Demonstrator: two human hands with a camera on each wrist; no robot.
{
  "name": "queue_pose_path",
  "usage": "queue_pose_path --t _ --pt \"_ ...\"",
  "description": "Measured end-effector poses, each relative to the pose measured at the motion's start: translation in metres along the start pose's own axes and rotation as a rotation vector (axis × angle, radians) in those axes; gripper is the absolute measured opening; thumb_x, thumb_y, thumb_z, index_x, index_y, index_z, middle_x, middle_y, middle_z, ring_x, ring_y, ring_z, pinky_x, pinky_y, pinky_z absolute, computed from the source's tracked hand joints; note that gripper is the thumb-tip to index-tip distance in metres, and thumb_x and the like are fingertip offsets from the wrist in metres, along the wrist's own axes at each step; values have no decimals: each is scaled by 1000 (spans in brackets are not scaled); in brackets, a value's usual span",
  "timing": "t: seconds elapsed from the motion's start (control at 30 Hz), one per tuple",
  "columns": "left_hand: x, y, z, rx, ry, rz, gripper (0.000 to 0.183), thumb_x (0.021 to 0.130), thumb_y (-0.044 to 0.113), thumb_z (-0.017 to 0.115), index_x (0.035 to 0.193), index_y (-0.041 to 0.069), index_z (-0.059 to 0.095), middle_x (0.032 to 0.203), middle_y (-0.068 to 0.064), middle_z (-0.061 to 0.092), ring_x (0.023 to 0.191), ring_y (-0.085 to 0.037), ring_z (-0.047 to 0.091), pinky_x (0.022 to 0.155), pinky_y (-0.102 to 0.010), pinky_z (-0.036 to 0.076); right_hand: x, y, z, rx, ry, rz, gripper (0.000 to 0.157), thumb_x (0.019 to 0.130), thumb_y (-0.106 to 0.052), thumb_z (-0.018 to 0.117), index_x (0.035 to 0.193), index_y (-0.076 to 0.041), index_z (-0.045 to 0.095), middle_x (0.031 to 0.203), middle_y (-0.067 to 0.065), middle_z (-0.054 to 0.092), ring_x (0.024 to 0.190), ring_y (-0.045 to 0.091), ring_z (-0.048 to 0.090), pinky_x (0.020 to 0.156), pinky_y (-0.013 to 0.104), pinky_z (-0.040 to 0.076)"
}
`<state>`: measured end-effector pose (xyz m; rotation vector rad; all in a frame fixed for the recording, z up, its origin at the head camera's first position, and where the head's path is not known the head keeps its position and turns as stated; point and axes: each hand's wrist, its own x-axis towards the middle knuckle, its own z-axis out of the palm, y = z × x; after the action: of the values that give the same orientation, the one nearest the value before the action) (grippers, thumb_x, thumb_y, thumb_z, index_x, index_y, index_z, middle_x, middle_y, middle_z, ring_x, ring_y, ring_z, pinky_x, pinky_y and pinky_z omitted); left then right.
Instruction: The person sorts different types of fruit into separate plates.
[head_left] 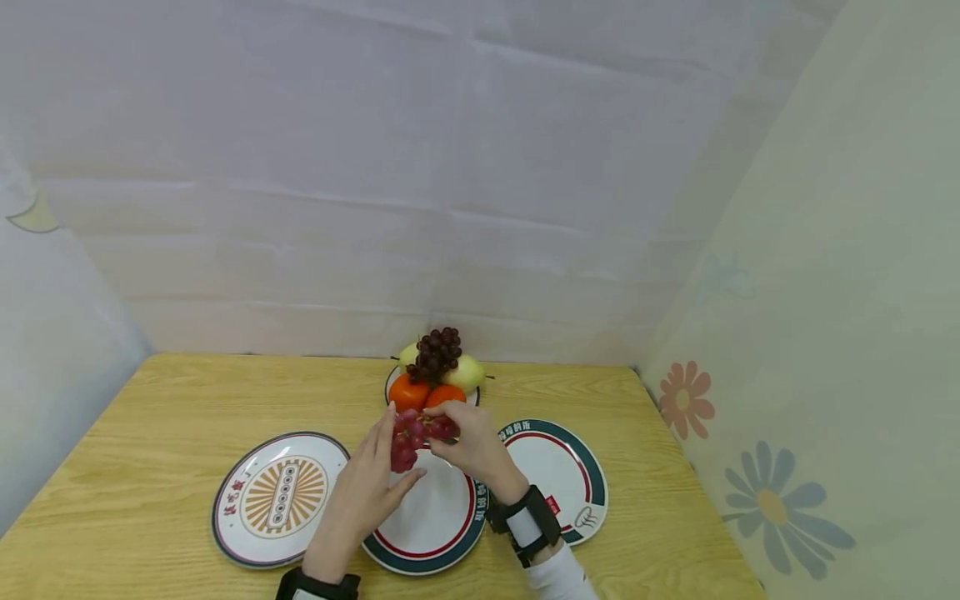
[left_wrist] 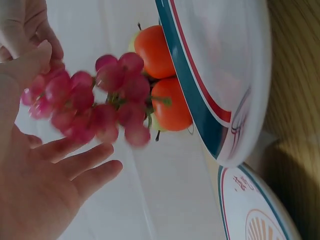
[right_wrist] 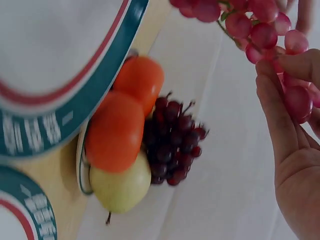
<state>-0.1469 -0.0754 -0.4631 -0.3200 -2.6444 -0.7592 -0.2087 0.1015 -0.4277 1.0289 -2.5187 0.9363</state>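
A bunch of red grapes (head_left: 406,440) is held up above the middle plate (head_left: 431,517), which is white with a green rim and a red ring. My right hand (head_left: 472,446) pinches the right end of the bunch between thumb and fingers. Alongside its left end is my left hand (head_left: 367,479), fingers extended and thumb spread away. The left wrist view has the grapes (left_wrist: 95,95) hanging over the straight fingers of that hand (left_wrist: 45,185); whether they bear any weight is hard to tell. In the right wrist view, fingertips of the right hand (right_wrist: 292,145) press on the grapes (right_wrist: 262,35).
Behind the hands, a small plate (head_left: 388,385) carries orange-red round fruits (head_left: 408,392), yellow-green pears (head_left: 467,372) and a dark grape bunch (head_left: 437,354). An oval sunburst plate (head_left: 262,546) lies left; a green-rimmed plate (head_left: 547,458) lies right. White cloth (head_left: 375,208) hangs behind the wooden table (head_left: 150,467).
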Motion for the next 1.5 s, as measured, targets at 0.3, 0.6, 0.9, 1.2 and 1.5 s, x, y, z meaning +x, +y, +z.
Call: queue_pose_path --t 0.3,0.6,0.9,1.2,1.5 --pt "-1 1 -1 99 48 25 60 70 6 78 120 -4 46 103 -19 60 87 -28 61 73 -42 55 -9 -13 7 102 -84 -57 40 78 -9 73 116 -6 60 110 5 65 94 9 60 80 21 55" --pt "-1 -20 -21 160 24 -71 56 69 7 79 118 -1 51 100 -21 60 82 -34 60 59 -46 52 -25 0 -3 -159 -197 131 56 88 -41 58 137 -18 44 138 3 48 129 20 40 107 49 35" --pt "-12 -64 -50 204 -52 -301 53 75 5 73 122 -3 49 106 -31 54 85 -47 55 55 -56 48 -41 20 -11 -219 -158 210 55 89 -41 58 134 -13 48 137 8 49 132 27 36 106 61 28" --pt "-28 -89 -63 220 -204 -526 54 79 10 68 123 -9 44 113 -40 45 98 -58 46 71 -68 44 -47 25 -12 -161 -150 285 53 89 -38 58 134 -11 48 137 12 48 132 30 35 106 62 25" --pt "-34 -88 -65 199 -185 -504 52 84 15 61 127 -8 42 121 -40 40 107 -59 39 77 -71 39 -40 33 -12 -178 -163 347 52 88 -38 59 133 -13 48 137 12 47 128 28 40 102 52 39"
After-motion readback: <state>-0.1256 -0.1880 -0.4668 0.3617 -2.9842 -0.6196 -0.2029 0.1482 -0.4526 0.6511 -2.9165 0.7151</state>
